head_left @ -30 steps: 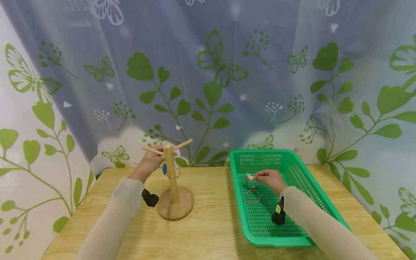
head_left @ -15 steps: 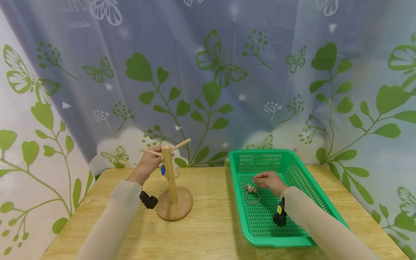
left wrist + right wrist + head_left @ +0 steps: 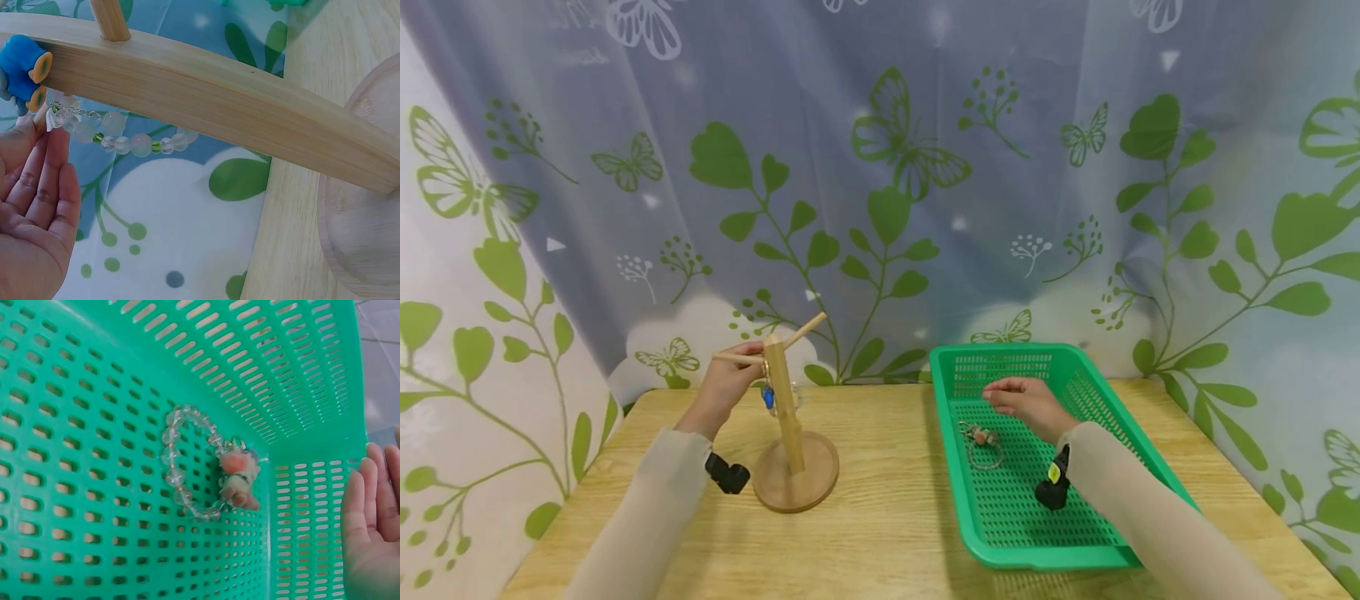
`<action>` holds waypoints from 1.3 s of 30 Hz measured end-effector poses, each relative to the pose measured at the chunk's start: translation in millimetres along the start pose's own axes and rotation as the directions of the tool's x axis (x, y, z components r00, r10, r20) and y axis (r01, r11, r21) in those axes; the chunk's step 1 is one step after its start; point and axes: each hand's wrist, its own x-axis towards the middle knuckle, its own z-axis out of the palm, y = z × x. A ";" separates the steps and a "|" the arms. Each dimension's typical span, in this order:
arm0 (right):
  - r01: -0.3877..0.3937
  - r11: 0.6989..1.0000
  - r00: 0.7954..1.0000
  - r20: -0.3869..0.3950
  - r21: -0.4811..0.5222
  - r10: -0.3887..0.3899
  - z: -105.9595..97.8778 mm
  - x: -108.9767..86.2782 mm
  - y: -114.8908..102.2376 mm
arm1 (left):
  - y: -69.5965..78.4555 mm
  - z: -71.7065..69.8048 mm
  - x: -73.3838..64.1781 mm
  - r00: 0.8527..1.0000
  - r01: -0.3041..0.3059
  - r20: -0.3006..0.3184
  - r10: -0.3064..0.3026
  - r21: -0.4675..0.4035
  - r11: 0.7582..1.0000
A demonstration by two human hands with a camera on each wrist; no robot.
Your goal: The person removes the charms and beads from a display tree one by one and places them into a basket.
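My left hand (image 3: 724, 385) is at the upper part of a wooden peg stand (image 3: 786, 417), behind its left peg (image 3: 737, 358). In the left wrist view, a pale bead bracelet (image 3: 140, 144) with green beads hangs from the left fingertips, its white petal charm right at them. A blue figurine charm (image 3: 24, 65) hangs against the post, in front of those fingers. My right hand (image 3: 1026, 404) hovers over the green basket (image 3: 951, 467), fingers fairly straight and holding nothing. Below it on the basket floor lies a clear bead bracelet (image 3: 178, 465) with a pinkish figurine charm (image 3: 237, 478).
The stand's round base (image 3: 797, 483) rests on a wooden table (image 3: 880, 517), left of the basket. Another peg (image 3: 805, 329) juts up to the right from the post's top. Behind the table hangs a curtain (image 3: 880, 208) printed with leaves and butterflies.
The right hand let go of the bracelet's figurine charm, which dropped to the basket floor, and rose slightly. The left hand moved left; the stand shifted left and turned a little with it.
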 end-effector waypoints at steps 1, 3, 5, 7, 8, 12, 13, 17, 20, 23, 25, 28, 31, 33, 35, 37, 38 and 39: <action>-0.003 1.000 1.000 0.000 0.007 0.003 0.2 -0.2 -1.2 | 0.2 -0.8 -1.4 1.000 0.012 -0.009 -0.012 -0.005 1.000; -0.004 1.000 1.000 0.008 0.001 0.004 1.1 -0.5 -3.3 | 0.3 -2.6 -3.9 0.999 0.034 -0.029 -0.034 0.002 0.999; 0.003 1.000 1.000 0.024 0.001 -0.003 3.4 -1.0 -6.2 | 0.0 -4.3 -6.1 0.997 0.053 -0.053 -0.052 0.011 0.999; 0.016 1.000 0.999 0.039 0.006 -0.016 6.6 -1.7 -9.8 | -0.3 -5.6 -7.8 0.996 0.057 -0.064 -0.055 0.015 0.998; 0.022 1.000 0.999 0.048 0.005 -0.022 8.4 -2.1 -11.8 | -0.3 -6.1 -8.8 0.996 0.058 -0.069 -0.057 0.016 0.998; 0.045 0.999 0.996 0.075 0.016 -0.046 17.4 -3.2 -20.0 | -0.1 -6.9 -12.0 0.993 0.071 -0.098 -0.072 -0.015 0.997; 0.048 0.999 0.996 0.078 0.022 -0.049 19.9 -3.2 -21.6 | 0.1 -6.7 -12.7 0.991 0.077 -0.104 -0.080 -0.029 0.997; 0.065 0.998 0.993 0.098 0.023 -0.067 28.9 -4.9 -26.7 | 0.9 -3.7 -13.9 0.987 0.086 -0.127 -0.098 -0.100 0.991; 0.069 0.997 0.993 0.100 -0.016 -0.067 35.8 -6.2 -30.5 | 0.1 -0.4 -14.6 0.984 0.079 -0.147 -0.100 -0.142 0.987; 0.055 0.998 0.994 0.098 -0.039 -0.051 42.1 -7.6 -34.9 | -1.4 2.2 -16.7 0.980 0.073 -0.173 -0.103 -0.168 0.983; 0.052 0.998 0.994 0.096 -0.038 -0.048 45.4 -8.7 -38.4 | -2.2 3.2 -18.6 0.977 0.068 -0.187 -0.102 -0.183 0.981; 0.063 0.997 0.994 0.096 -0.049 -0.058 49.9 -11.4 -44.2 | -3.6 2.8 -22.2 0.979 0.044 -0.187 -0.083 -0.208 0.977; 0.078 0.995 0.992 0.109 -0.069 -0.070 54.4 -14.3 -49.8 | -4.2 -1.2 -27.1 0.986 0.013 -0.160 -0.051 -0.231 0.973; 0.082 0.993 0.990 0.121 -0.083 -0.072 57.8 -16.3 -52.7 | -4.6 -6.1 -30.2 0.992 0.007 -0.124 -0.038 -0.244 0.970; 0.063 0.993 0.991 0.127 -0.104 -0.050 61.5 -18.1 -55.2 | -4.3 -11.6 -32.9 0.996 0.005 -0.090 -0.028 -0.248 0.969; 0.041 0.993 0.991 0.131 -0.114 -0.026 65.4 -19.8 -57.1 | -3.8 -17.3 -35.2 0.998 0.010 -0.053 -0.023 -0.236 0.972; 0.035 0.992 0.991 0.135 -0.117 -0.019 67.3 -20.4 -58.0 | -3.2 -20.0 -36.5 0.999 0.013 -0.034 -0.021 -0.222 0.975; 0.027 0.992 0.990 0.138 -0.122 -0.010 69.0 -21.0 -58.5 | -2.6 -22.7 -37.9 1.000 0.016 -0.015 -0.019 -0.203 0.979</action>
